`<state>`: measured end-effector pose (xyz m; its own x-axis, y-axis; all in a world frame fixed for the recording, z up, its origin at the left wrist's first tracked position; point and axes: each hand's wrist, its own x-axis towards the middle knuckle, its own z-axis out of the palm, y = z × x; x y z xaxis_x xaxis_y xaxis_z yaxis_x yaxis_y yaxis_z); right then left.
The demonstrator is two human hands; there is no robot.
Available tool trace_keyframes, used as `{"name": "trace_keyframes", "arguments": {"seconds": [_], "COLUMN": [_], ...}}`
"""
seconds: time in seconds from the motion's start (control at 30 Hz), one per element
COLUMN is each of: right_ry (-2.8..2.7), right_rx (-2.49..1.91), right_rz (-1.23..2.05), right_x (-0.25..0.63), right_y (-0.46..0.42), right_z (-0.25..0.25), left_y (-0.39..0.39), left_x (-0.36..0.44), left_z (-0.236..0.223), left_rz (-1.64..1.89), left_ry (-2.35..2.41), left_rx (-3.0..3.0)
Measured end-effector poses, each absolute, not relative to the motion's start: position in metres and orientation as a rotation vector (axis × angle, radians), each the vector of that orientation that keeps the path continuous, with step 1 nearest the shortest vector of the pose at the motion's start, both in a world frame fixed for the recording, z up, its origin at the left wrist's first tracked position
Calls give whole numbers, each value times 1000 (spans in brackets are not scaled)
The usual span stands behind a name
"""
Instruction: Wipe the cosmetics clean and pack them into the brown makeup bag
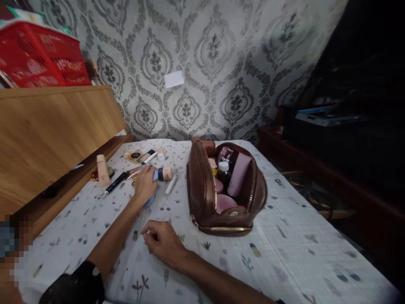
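My left hand [146,184] reaches down among the loose cosmetics, its fingers bent over a light blue item [149,201] that shows on both sides of it. The fingertips and what they grip are partly hidden. Just right of it lie a dark-and-beige jar [166,173] on its side and a white tube [171,184]. My right hand [164,242] is loosely curled near the cloth, with nothing visible in it. To its upper right stands an unzipped brown makeup bag [202,190], holding a mauve squeeze tube [239,174], a white-capped dark bottle [224,171] and a pink round item [225,203].
Left of my left hand lie a beige squeeze tube [103,171], a black tube [114,185] and a gold compact [135,156]. A wooden headboard [60,122] borders the left, with a red basket [47,55] on it. Dark furniture [316,169] stands right; a patterned wall [215,84] closes the back.
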<state>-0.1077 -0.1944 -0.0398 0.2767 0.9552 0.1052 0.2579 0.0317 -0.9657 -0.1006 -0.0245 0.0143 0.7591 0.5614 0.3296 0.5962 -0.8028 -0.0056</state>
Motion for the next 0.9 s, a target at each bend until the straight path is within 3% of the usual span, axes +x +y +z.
{"name": "trace_keyframes", "arguments": {"seconds": [0.3,0.9], "right_ry": [-1238,-1269], "right_rx": [-1452,-1405], "right_rz": [806,842], "right_x": [-106,-105], "right_y": [-195,-193], "right_z": [-38,-39], "left_y": [-21,-24], "left_x": [-59,-58], "left_z": [14,11], "left_rz": [-232,-235], "left_ry": [-1008,-562], "left_rx": [-2877,-2827]}}
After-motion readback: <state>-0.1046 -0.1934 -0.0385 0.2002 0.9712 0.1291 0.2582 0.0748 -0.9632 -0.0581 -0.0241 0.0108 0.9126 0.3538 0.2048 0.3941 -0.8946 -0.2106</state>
